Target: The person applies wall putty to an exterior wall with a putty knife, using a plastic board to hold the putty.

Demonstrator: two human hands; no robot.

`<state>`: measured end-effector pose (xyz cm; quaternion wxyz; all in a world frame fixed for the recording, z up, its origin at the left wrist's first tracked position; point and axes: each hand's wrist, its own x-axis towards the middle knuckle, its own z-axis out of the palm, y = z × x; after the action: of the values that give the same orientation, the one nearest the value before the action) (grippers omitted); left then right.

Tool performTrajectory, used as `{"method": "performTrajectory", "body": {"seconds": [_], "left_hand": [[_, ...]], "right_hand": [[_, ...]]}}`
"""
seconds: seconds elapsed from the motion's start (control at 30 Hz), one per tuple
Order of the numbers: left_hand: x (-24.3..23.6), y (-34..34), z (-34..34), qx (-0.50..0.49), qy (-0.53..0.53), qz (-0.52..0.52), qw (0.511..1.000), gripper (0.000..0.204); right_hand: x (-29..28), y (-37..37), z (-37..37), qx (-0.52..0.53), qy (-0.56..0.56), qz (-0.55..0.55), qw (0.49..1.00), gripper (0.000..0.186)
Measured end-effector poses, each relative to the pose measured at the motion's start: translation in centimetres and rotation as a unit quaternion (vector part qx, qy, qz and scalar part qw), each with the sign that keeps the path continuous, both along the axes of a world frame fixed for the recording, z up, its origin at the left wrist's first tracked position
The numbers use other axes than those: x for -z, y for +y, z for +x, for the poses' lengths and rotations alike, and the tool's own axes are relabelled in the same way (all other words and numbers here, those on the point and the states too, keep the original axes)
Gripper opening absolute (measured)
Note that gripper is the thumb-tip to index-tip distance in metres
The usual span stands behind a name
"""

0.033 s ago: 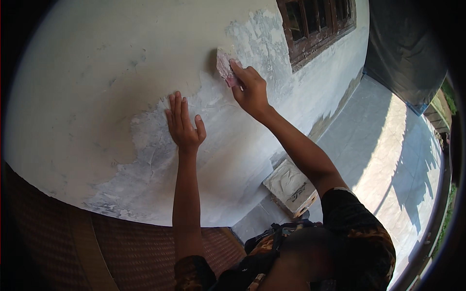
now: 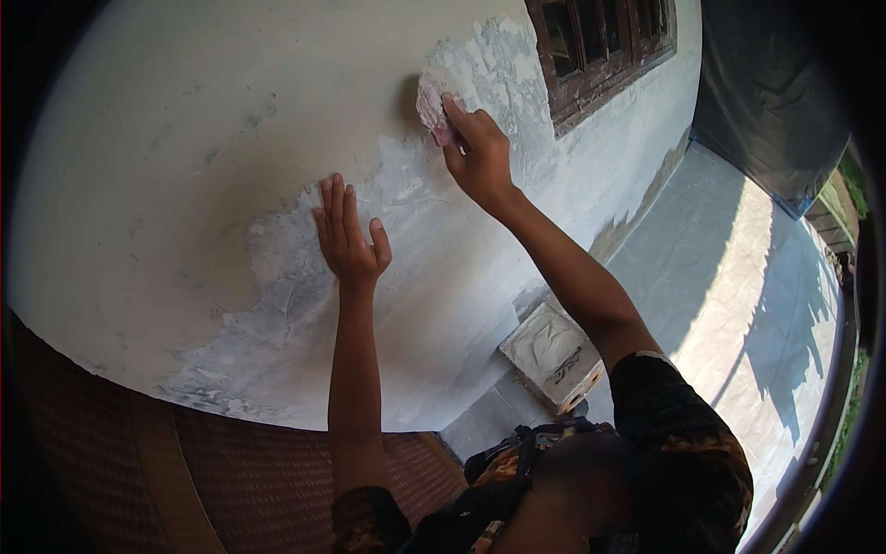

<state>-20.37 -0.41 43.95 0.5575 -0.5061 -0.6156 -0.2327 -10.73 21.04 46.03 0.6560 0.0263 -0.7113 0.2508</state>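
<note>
My right hand (image 2: 482, 168) grips a pinkish putty scraper (image 2: 432, 106), smeared with whitish filler, and holds it against the wall. The thumb and fingers close round its lower end. Below and to the left, my left hand (image 2: 349, 240) lies flat on the wall with fingers stretched out and nothing in it. The wall (image 2: 166, 111) has a smooth cream coat on its upper left. A rough grey-white patch (image 2: 277, 268) runs diagonally beneath both hands and up towards the window.
A brown wooden window (image 2: 604, 51) sits at the upper right. On the tiled floor (image 2: 664, 222), by the wall's foot, stands a box (image 2: 554, 355) topped with white paste. A dark sheet (image 2: 775, 102) hangs at the far right. Brown woven panelling (image 2: 258, 471) borders the wall at lower left.
My right hand and the scraper have slid a little upward along the wall. The left hand stays in place.
</note>
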Motion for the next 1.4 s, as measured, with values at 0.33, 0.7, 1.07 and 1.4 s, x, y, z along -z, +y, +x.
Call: {"method": "performTrajectory", "body": {"seconds": [0.33,0.7,1.07,1.4], "left_hand": [[0.2,-0.3,-0.3,-0.02,0.014,-0.003,1.0,0.049],[0.2,-0.2,-0.2,-0.005,0.007,0.009,1.0,0.05],[-0.4,0.1,-0.1,0.002,0.014,0.0,1.0,0.049],[1.6,-0.6,0.4,0.057,-0.024,0.022,0.998,0.049]], "right_hand": [[9.2,-5.7,-0.2,-0.076,-0.086,0.035,0.993,0.069],[5.5,-2.8,-2.9,0.084,-0.062,0.069,0.992,0.064],[-0.6,-0.3,-1.9,0.085,0.026,0.025,0.996,0.057],[14.7,-9.1,5.4,-0.088,-0.135,-0.2,0.966,0.039]]}}
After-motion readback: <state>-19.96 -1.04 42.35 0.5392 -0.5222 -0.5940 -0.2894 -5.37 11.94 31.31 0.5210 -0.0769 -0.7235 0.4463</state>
